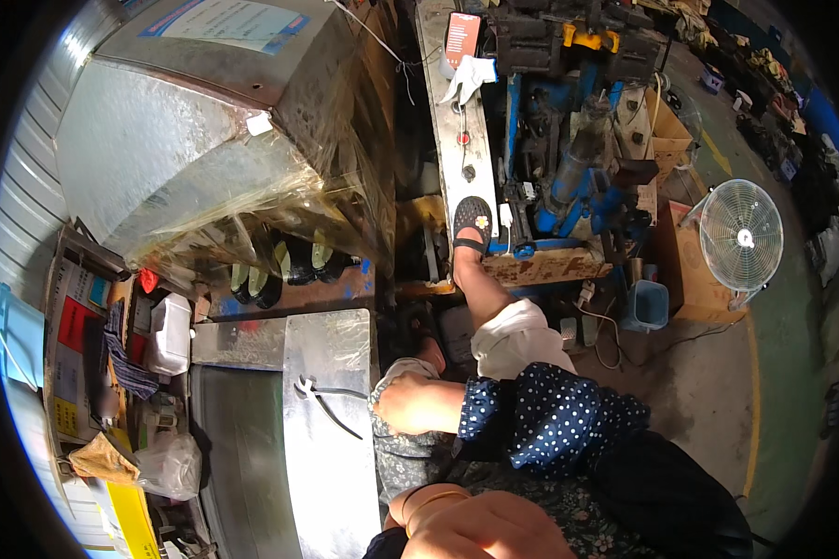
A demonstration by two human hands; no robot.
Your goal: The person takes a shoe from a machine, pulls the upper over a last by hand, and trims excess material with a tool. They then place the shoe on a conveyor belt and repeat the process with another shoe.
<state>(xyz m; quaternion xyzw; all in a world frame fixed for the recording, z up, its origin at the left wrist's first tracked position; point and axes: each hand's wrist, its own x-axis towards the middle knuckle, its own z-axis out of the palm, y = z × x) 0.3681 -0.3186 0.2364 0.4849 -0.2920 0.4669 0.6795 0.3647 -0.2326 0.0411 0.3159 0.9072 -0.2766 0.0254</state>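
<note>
My right hand, at the end of a polka-dot sleeve, reaches across to the left and lies over my knee in floral trousers. Its fingers look curled in, and whatever is under them is hidden. Close to the lower edge, my left hand wears a thin bracelet at the wrist; only its back shows, with the fingers out of sight. Pliers with dark handles spread apart lie on the bright metal table, just left of my right hand, not touched.
My shoe rests on a pale beam carrying a white glove and a red card-like box. Blue machinery stands beside it. Rightward are a blue bin, a fan and cardboard boxes. A metal hood covers several dark shoes.
</note>
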